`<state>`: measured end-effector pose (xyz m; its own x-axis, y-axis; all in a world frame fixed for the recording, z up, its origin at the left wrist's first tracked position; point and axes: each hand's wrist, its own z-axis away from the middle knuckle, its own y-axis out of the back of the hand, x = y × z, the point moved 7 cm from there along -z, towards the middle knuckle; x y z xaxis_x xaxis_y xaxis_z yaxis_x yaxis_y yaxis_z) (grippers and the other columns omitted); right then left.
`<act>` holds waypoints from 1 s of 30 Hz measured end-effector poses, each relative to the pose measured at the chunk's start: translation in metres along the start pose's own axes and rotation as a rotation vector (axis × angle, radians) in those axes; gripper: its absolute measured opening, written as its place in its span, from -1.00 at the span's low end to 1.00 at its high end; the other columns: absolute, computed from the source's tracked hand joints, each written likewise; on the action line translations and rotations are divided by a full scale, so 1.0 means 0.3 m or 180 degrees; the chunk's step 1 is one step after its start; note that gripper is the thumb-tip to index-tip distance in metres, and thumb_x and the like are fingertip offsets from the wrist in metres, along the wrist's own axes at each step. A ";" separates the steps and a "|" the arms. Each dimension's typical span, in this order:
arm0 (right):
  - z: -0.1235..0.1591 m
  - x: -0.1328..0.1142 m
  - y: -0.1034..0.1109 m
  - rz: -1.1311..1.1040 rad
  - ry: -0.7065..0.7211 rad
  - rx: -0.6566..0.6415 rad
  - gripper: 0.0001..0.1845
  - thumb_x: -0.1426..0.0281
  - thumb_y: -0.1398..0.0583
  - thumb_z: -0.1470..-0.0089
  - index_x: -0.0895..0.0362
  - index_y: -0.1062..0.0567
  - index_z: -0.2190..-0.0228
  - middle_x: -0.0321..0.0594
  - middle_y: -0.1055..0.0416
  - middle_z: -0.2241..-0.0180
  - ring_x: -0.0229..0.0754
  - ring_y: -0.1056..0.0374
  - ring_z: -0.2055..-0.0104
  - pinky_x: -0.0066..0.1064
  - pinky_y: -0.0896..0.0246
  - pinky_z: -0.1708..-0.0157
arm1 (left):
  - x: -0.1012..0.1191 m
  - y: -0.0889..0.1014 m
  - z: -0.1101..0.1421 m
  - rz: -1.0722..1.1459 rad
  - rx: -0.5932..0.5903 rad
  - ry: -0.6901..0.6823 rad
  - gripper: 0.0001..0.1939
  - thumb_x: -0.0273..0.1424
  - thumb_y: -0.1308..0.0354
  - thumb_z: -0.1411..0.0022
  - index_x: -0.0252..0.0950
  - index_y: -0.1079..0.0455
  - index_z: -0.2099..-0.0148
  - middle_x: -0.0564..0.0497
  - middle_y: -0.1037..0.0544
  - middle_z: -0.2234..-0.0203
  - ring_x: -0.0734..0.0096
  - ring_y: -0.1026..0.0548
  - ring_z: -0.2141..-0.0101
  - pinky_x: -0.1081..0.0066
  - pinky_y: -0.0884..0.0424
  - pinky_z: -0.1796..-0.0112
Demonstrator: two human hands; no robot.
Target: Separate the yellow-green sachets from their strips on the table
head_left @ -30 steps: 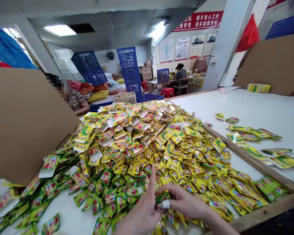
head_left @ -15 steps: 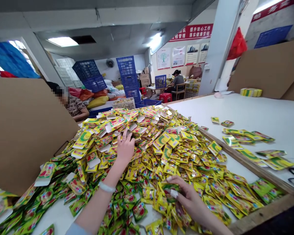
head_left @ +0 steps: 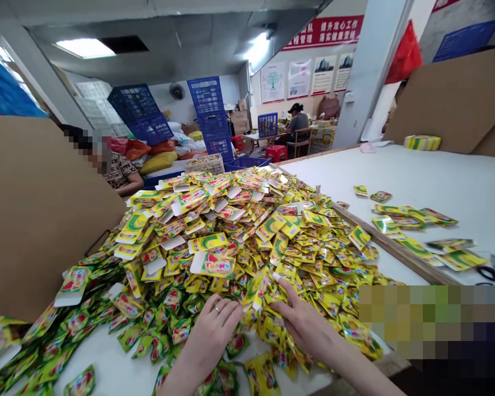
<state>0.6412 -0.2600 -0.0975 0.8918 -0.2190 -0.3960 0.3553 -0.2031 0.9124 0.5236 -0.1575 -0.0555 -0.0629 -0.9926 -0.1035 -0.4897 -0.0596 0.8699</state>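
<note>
Cardboard sheet [head_left: 37,214] stands at far left, co-worker [head_left: 121,171] behind it, upper left. Bottom centre: L hand [head_left: 212,333] open, palm down on yellow-green sachet pile [head_left: 239,231]; R hand [head_left: 301,322] open too, fingers in pile, no grip. White table [head_left: 437,176] beyond; loose sachets [head_left: 412,228], scissors [head_left: 493,272] at right.

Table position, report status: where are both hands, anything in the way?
Left hand resting on heap of yellow-green sachets; right hand fingers spread on it, nothing clearly held. Upright cardboard sheet at heap's left side.
</note>
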 end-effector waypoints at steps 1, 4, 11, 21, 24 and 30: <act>0.007 -0.005 -0.005 0.0224 0.0038 -0.0021 -0.55 0.66 0.04 0.02 0.12 -0.34 0.10 0.12 0.16 -0.24 -0.17 -0.43 0.35 -0.31 -0.30 0.35 | 0.003 0.000 0.011 0.0008 -0.0014 -0.0024 -0.63 -0.57 0.29 -0.30 -0.34 -0.34 0.08 -0.05 -0.55 0.27 0.33 -0.46 0.25 0.19 -0.25 0.09; 0.020 -0.043 0.000 0.0364 0.0352 -0.0204 -0.62 0.66 0.02 0.04 0.15 -0.38 0.20 0.08 0.03 -0.21 -0.13 -0.42 0.33 -0.34 -0.29 0.38 | 0.014 0.017 0.020 0.0327 -0.0125 -0.0099 -0.63 -0.57 0.27 -0.29 -0.32 -0.32 0.03 -0.07 -0.55 0.25 0.29 -0.46 0.22 0.16 -0.27 0.07; 0.027 -0.172 0.105 -0.2154 0.0534 -0.0176 -0.66 0.62 -0.05 0.03 0.08 -0.45 0.24 -0.20 -0.38 0.19 -0.18 -0.30 0.09 -0.33 -0.22 0.06 | -0.013 -0.047 0.020 0.3724 -0.0343 0.1948 -0.17 0.00 -0.11 -0.02 -0.26 0.03 -0.24 -0.20 -0.13 -0.20 0.06 -0.07 -0.18 0.11 -0.07 -0.13; 0.048 -0.020 0.188 -0.3671 -0.0545 0.1183 -0.80 0.24 -0.16 -0.04 0.08 -0.43 0.32 -0.20 -0.32 0.31 -0.31 -0.29 0.49 -0.51 -0.31 0.62 | 0.107 -0.178 0.145 0.5439 -0.0092 0.4130 -0.38 -0.07 -0.34 0.25 -0.34 -0.35 0.17 -0.13 -0.54 0.25 0.09 -0.47 0.19 0.15 -0.34 0.10; 0.009 -0.092 0.251 -0.3143 0.0166 0.1552 -0.89 0.36 -0.16 -0.04 0.07 -0.42 0.32 -0.22 -0.33 0.34 -0.21 -0.30 0.30 -0.39 -0.31 0.32 | 0.166 -0.140 0.081 0.5664 -0.0291 0.3719 -0.45 -0.18 -0.39 0.25 -0.33 -0.34 0.21 -0.05 -0.52 0.35 0.24 -0.47 0.28 0.29 -0.37 0.20; -0.001 -0.240 0.233 -0.1816 0.0895 0.0165 -0.60 0.68 -0.02 0.05 0.08 -0.39 0.22 -0.21 -0.32 0.26 -0.23 -0.27 0.22 -0.42 -0.19 0.22 | 0.178 -0.108 0.056 0.5377 -0.0645 0.3055 -0.35 -0.25 -0.35 0.16 -0.30 -0.22 0.02 0.02 -0.48 0.41 0.27 -0.45 0.30 0.32 -0.35 0.24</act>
<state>0.6019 -0.2581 -0.0051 0.6082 0.1947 -0.7696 0.7884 -0.2613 0.5570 0.5214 -0.2069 -0.0975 0.1675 0.2511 0.9534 -0.3484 0.9197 -0.1810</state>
